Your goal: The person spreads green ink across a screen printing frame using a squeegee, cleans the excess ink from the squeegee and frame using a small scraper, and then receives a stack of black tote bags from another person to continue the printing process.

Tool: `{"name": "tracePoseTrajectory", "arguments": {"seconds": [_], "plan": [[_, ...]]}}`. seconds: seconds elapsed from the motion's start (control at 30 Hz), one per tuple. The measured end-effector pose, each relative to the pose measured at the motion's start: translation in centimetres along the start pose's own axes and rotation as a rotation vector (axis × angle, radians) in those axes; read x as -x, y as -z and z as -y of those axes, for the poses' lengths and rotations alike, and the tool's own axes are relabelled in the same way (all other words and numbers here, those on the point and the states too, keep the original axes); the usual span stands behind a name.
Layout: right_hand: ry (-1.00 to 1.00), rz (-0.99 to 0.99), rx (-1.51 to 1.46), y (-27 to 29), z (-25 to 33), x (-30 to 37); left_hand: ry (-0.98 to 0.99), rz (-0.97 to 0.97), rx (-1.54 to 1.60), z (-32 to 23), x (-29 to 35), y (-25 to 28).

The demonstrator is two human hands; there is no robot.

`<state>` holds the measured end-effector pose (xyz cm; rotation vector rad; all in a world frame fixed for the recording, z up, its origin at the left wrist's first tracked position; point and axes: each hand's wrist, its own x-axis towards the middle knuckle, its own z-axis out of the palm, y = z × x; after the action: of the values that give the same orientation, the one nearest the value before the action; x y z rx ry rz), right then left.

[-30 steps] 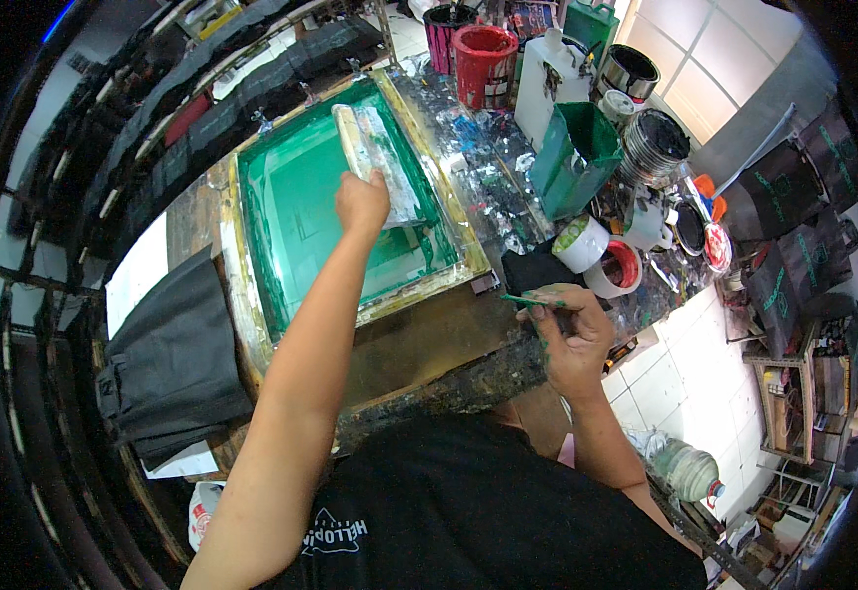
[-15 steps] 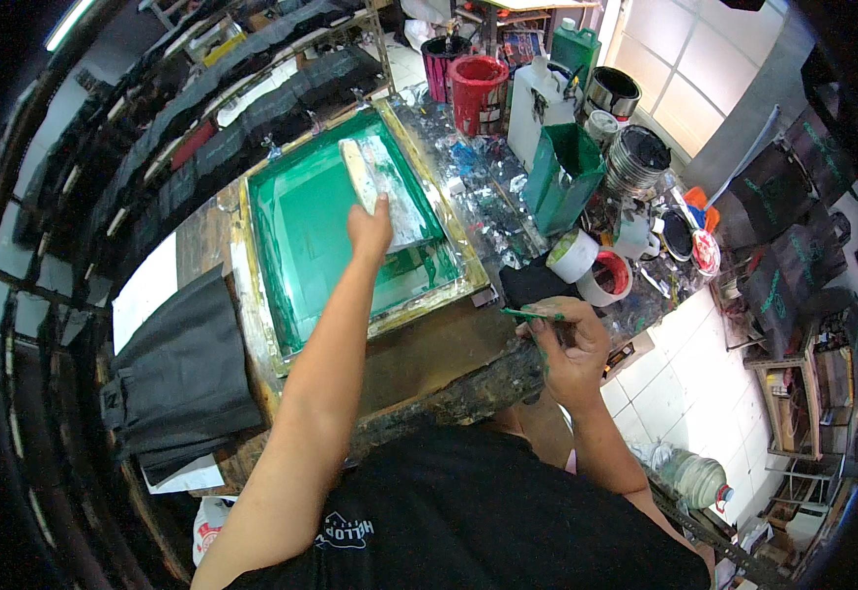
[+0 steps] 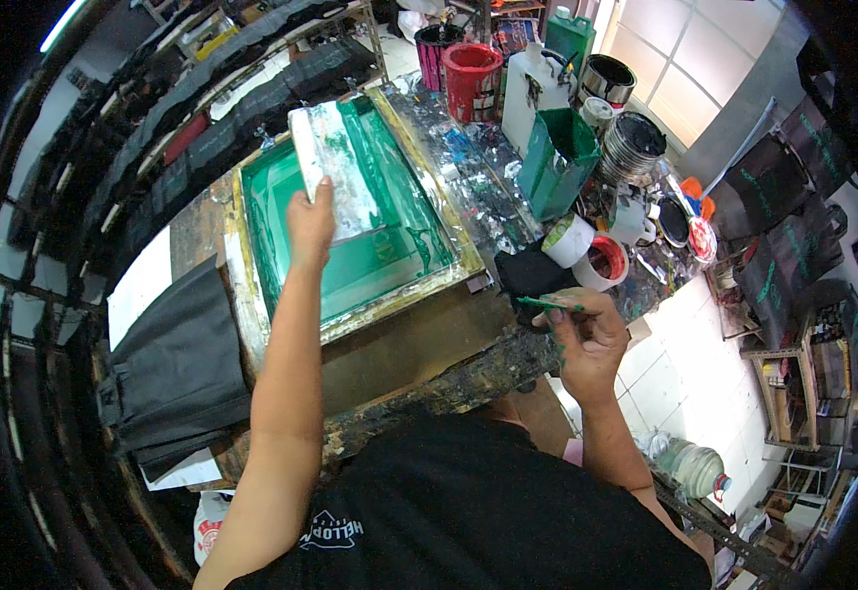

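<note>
My left hand (image 3: 312,226) is closed around the near side of a wide squeegee (image 3: 350,182) with a white, ink-smeared body. The squeegee is over the green mesh of a screen-printing frame (image 3: 446,197), with a thick band of green ink (image 3: 400,182) to its right. Whether its blade touches the mesh is hidden. My right hand (image 3: 591,339), off the frame's near right corner, pinches a thin green-stained strip (image 3: 544,303); its exact kind cannot be made out. Just beyond that hand lies a black cloth (image 3: 527,280).
Black fabric (image 3: 178,369) lies left of the frame. At the right stand a green cut-open container (image 3: 557,167), a red bucket (image 3: 471,84), a white jug (image 3: 530,98), paint cans (image 3: 633,147) and tape rolls (image 3: 601,264). A large water bottle (image 3: 689,464) is at lower right.
My left hand has moved the squeegee leftward over the screen, baring the green ink band on its right. My right hand keeps its pinch on the strip, slightly farther right.
</note>
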<state>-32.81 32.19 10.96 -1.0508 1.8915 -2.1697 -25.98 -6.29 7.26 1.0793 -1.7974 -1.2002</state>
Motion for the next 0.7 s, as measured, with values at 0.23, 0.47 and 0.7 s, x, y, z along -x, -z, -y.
{"name": "tracePoseTrajectory", "arguments": {"seconds": [0.23,0.47,0.7], "plan": [[-0.046,0.002,-0.080,-0.8,-1.0,0.2,-0.072,-0.035,-0.385,1.9,4.1,1.0],[-0.086,-0.023,-0.134,-0.4,-1.5,0.1,-0.085,-0.023,-0.495,2.8,6.5,-1.0],[-0.018,0.035,0.001,0.6,-2.9,0.3,-0.058,-0.033,-0.540,3.4,7.1,-2.2]]}}
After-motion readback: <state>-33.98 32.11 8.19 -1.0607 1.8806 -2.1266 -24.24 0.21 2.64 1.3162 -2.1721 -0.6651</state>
